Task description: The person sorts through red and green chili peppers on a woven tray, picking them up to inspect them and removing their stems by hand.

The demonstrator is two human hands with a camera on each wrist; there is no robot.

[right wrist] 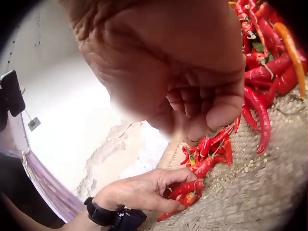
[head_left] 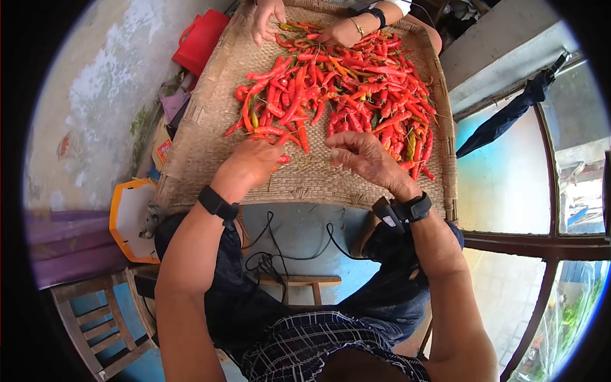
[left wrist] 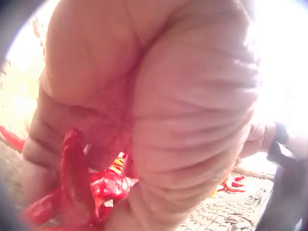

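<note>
Red chili peppers (head_left: 382,83) lie heaped on a woven tray (head_left: 312,181), with a looser group of chilies (head_left: 280,95) on its left side. My left hand (head_left: 251,162) is low over the tray's near left part. Its fingers curl round a few red chili peppers (right wrist: 187,189), which also show beneath the palm as blurred red chilies (left wrist: 74,178) in the left wrist view. Just right of it hovers my right hand (head_left: 369,159), near the heap's front edge. Its fingers bend loosely, and no pepper shows in its palm (right wrist: 144,72).
Across the tray, another person's hands, one left (head_left: 268,19) and one right (head_left: 344,32), reach into the peppers. A red bag (head_left: 200,41) and an orange-edged box (head_left: 133,219) stand left. Cables (head_left: 270,254) hang below. At right hangs a folded umbrella (head_left: 509,114).
</note>
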